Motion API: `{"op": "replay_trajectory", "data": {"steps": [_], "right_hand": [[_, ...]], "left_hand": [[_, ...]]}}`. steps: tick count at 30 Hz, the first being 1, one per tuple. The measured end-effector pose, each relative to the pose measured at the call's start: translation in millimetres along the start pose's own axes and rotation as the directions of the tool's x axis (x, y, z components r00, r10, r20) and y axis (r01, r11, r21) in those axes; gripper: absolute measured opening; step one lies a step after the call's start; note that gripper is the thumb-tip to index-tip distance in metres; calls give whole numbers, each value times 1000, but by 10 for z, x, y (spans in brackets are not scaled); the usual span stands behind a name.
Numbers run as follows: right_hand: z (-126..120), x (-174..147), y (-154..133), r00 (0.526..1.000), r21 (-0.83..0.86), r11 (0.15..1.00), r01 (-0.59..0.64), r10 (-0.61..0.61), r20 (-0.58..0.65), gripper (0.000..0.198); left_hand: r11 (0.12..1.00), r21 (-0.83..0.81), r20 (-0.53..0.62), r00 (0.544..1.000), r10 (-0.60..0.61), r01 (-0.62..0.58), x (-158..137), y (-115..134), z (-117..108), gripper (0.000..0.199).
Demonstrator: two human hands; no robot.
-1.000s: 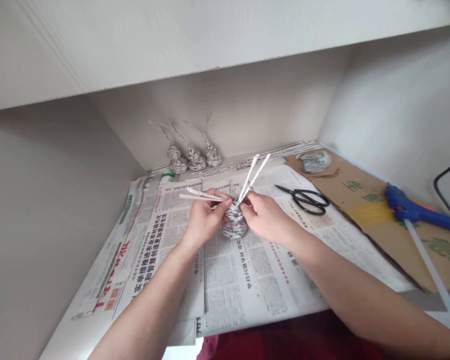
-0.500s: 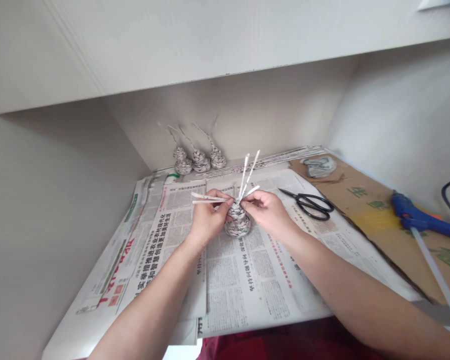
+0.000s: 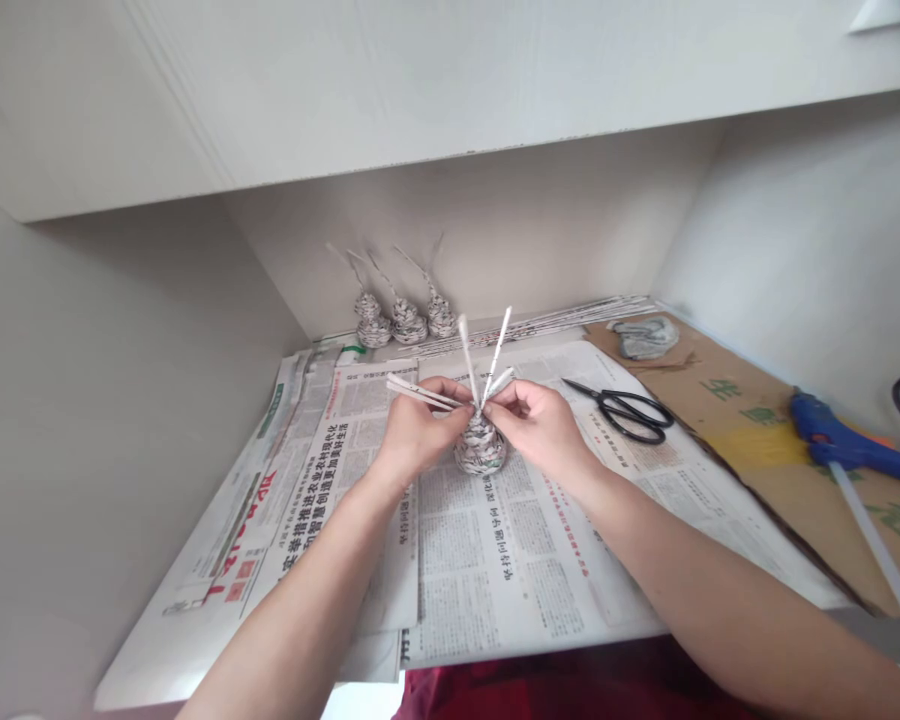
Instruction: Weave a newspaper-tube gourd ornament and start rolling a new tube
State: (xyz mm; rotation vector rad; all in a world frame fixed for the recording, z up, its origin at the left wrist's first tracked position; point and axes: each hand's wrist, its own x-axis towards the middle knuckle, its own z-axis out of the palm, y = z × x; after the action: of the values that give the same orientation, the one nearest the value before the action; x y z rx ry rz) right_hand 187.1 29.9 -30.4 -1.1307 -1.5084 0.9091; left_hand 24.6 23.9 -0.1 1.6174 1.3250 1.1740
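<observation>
Left newspaper point(image 3: 322, 520) is showing headline 推进农业农村现代化, red masthead point(image 3: 258, 488) ending in 报. Centre sheet point(image 3: 504, 540) is reading 坚持问题导向. Right cardboard point(image 3: 802, 495) is bearing green characters, unclear.

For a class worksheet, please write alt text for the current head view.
A person's left hand and right hand pinch paper strips at the top of a small gourd-shaped woven piece, with newspaper spread beneath. Three similar pieces stand behind; black scissors and, on cardboard, a blue glue gun lie to the right.
</observation>
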Motion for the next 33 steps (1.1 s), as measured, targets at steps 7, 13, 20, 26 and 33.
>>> {"op": "replay_trajectory", "data": {"steps": [7,13,20,26,33], "right_hand": [[29,-68,-78,986,-181,972,153,-161,-32,6],[50,-94,-69,952,-297,915,273,-302,-55,7],[42,-107,-81,955,-308,915,258,-291,-64,7],[1,-77,-93,978,-222,961,166,-189,-87,6],[26,29,77,991,149,985,-83,97,-87,12]], "left_hand": [[994,82,-49,996,81,-77,8,-1,-9,19],[999,15,17,999,30,-30,20,-53,4,27],[991,-123,53,997,-51,58,-15,-47,46,20],[962,-247,-16,992,-127,119,-47,-14,148,18],[992,-129,8,1000,9,-8,-34,-61,124,17]]}}
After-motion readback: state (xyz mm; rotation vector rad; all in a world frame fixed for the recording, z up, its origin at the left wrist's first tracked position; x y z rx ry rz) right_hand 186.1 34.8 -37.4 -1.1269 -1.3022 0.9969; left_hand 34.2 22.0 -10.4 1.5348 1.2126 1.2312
